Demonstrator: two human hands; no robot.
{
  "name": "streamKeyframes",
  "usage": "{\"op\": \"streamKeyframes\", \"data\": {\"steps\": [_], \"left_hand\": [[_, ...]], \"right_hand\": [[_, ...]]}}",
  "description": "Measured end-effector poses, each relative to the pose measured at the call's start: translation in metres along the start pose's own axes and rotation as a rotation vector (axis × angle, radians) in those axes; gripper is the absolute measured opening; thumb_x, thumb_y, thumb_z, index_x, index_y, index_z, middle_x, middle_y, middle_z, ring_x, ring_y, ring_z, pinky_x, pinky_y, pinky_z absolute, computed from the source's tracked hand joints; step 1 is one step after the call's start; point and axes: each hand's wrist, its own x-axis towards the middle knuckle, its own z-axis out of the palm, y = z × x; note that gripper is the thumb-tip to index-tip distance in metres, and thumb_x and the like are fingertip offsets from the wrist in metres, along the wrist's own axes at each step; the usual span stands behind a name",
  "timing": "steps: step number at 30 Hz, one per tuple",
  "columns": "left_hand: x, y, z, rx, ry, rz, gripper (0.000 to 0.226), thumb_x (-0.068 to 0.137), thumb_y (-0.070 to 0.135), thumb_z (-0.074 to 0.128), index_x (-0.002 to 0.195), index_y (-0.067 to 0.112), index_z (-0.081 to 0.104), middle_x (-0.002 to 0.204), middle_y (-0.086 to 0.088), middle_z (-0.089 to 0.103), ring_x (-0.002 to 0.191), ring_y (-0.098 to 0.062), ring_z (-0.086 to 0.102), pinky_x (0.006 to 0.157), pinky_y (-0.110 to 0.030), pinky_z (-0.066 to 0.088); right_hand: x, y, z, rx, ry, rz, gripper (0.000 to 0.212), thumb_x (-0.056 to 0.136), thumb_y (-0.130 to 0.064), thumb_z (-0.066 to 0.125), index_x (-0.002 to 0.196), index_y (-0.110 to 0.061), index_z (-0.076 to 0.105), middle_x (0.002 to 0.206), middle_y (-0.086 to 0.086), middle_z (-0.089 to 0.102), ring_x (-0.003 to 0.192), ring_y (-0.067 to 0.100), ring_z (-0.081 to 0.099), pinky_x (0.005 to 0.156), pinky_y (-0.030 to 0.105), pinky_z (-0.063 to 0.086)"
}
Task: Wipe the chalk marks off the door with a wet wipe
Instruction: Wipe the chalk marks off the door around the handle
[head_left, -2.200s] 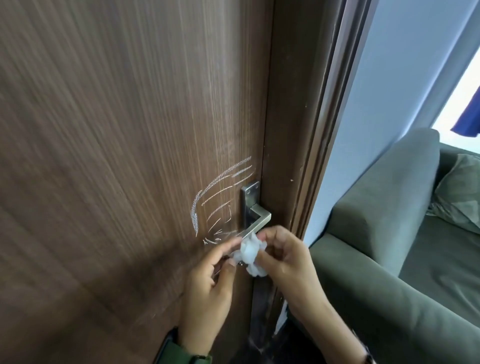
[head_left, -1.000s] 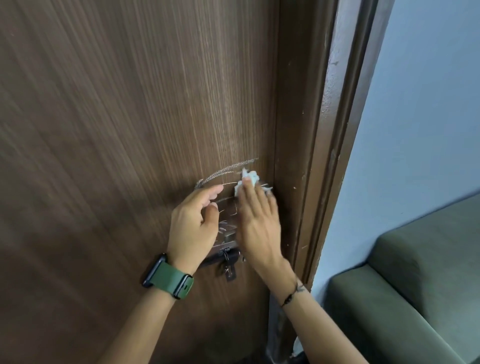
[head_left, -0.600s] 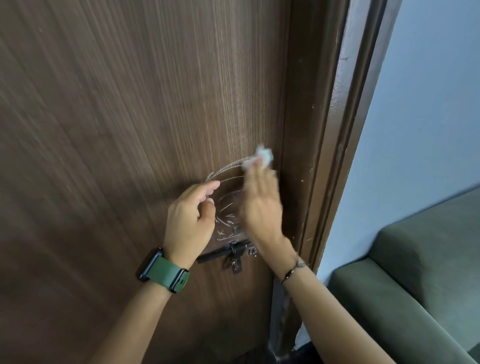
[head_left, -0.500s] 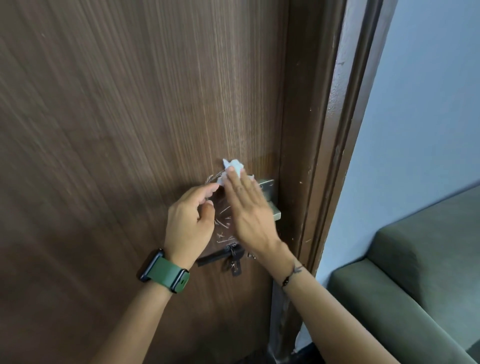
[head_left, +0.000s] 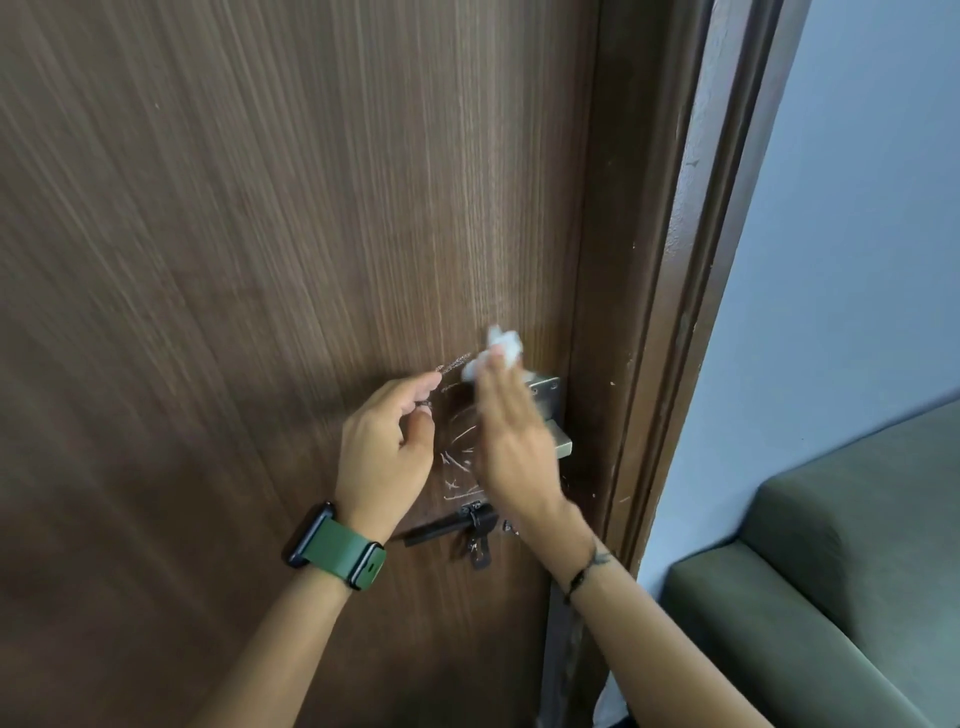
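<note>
The right hand (head_left: 511, 441) has swept its wet wipe (head_left: 496, 349) rightward along the door (head_left: 260, 260), flat fingers pressing; remaining chalk marks (head_left: 457, 457) lie just below, between both hands; left hand (head_left: 387, 447) loosely curled, empty.

No legible text, label, brand, number or sign anywhere in view.

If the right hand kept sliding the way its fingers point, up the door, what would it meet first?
Probably nothing but bare door. The right hand presses the wet wipe flat, fingers pointing up and slightly left; the panel above looks free of fittings.
</note>
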Motion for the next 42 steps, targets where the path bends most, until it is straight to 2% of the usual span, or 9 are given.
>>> {"op": "streamKeyframes", "data": {"steps": [2, 6, 11, 15, 20, 24, 28, 38, 42], "left_hand": [[-0.002, 0.000, 0.000, 0.006, -0.011, -0.005, 0.036, 0.082, -0.006, 0.048, 0.110, 0.011, 0.063, 0.103, 0.004, 0.065, 0.096, -0.011, 0.061, 0.086, -0.016, 0.045], [-0.009, -0.004, -0.003, 0.046, -0.023, 0.022, 0.035, 0.082, -0.005, 0.049, 0.109, 0.012, 0.063, 0.105, 0.006, 0.065, 0.097, -0.009, 0.061, 0.085, -0.011, 0.044], [-0.011, -0.007, -0.004, 0.034, -0.010, -0.010, 0.034, 0.081, -0.007, 0.049, 0.107, 0.009, 0.064, 0.104, -0.002, 0.068, 0.096, -0.013, 0.063, 0.086, -0.019, 0.045], [-0.014, -0.009, -0.010, 0.068, -0.010, 0.027, 0.035, 0.082, -0.006, 0.049, 0.107, 0.012, 0.064, 0.102, 0.009, 0.063, 0.094, -0.008, 0.060, 0.085, -0.015, 0.044], [-0.015, -0.008, -0.008, 0.039, -0.009, -0.018, 0.034, 0.081, -0.008, 0.049, 0.106, 0.009, 0.064, 0.103, 0.000, 0.067, 0.095, -0.012, 0.062, 0.086, -0.017, 0.044], [-0.017, -0.008, -0.011, 0.063, -0.018, 0.007, 0.034, 0.081, -0.008, 0.049, 0.106, 0.010, 0.064, 0.101, 0.006, 0.064, 0.092, -0.010, 0.061, 0.084, -0.015, 0.044], [-0.018, -0.009, -0.011, 0.051, -0.013, -0.026, 0.034, 0.081, -0.008, 0.049, 0.106, 0.008, 0.065, 0.104, -0.002, 0.067, 0.094, -0.012, 0.061, 0.087, -0.019, 0.043], [-0.021, -0.014, -0.013, 0.067, -0.025, -0.019, 0.035, 0.081, -0.007, 0.049, 0.107, 0.011, 0.064, 0.105, -0.001, 0.068, 0.095, -0.011, 0.061, 0.086, -0.015, 0.043], [-0.021, -0.014, -0.012, 0.070, -0.028, -0.016, 0.035, 0.081, -0.007, 0.050, 0.108, 0.009, 0.064, 0.105, -0.002, 0.067, 0.095, -0.010, 0.060, 0.086, -0.018, 0.045]], "right_hand": [[-0.008, 0.007, 0.004, -0.041, -0.043, -0.141, 0.050, 0.083, 0.003, 0.035, 0.131, 0.011, 0.043, 0.139, 0.028, 0.042, 0.128, 0.042, 0.041, 0.102, 0.052, 0.041], [0.006, 0.034, -0.005, 0.038, 0.142, 0.355, 0.049, 0.083, 0.009, 0.047, 0.132, 0.008, 0.043, 0.138, 0.026, 0.044, 0.128, 0.038, 0.044, 0.097, 0.051, 0.047], [-0.024, -0.011, 0.023, -0.094, 0.005, -0.030, 0.048, 0.082, 0.002, 0.049, 0.130, 0.005, 0.048, 0.137, 0.024, 0.047, 0.127, 0.039, 0.045, 0.106, 0.055, 0.033], [-0.007, 0.014, 0.007, -0.026, 0.125, 0.353, 0.051, 0.080, 0.005, 0.040, 0.132, 0.009, 0.043, 0.138, 0.026, 0.044, 0.129, 0.039, 0.042, 0.108, 0.052, 0.028], [-0.019, -0.021, 0.025, -0.033, 0.007, -0.004, 0.056, 0.077, 0.007, 0.063, 0.130, 0.009, 0.045, 0.136, 0.028, 0.045, 0.126, 0.041, 0.043, 0.104, 0.054, 0.033], [-0.012, -0.006, 0.014, -0.001, 0.064, 0.247, 0.066, 0.069, 0.019, 0.063, 0.130, 0.013, 0.041, 0.137, 0.033, 0.041, 0.128, 0.045, 0.039, 0.104, 0.056, 0.030], [-0.017, -0.019, 0.019, -0.057, -0.016, -0.007, 0.065, 0.073, 0.009, 0.066, 0.132, 0.012, 0.039, 0.138, 0.031, 0.040, 0.129, 0.042, 0.038, 0.106, 0.054, 0.025], [-0.043, -0.015, 0.025, -0.170, -0.105, -0.043, 0.048, 0.083, -0.006, 0.050, 0.129, 0.008, 0.048, 0.137, 0.026, 0.044, 0.125, 0.039, 0.046, 0.106, 0.053, 0.027], [-0.002, -0.020, 0.020, -0.176, 0.024, 0.004, 0.054, 0.082, -0.007, 0.064, 0.130, 0.010, 0.044, 0.136, 0.028, 0.045, 0.127, 0.043, 0.042, 0.108, 0.055, 0.019]]}}
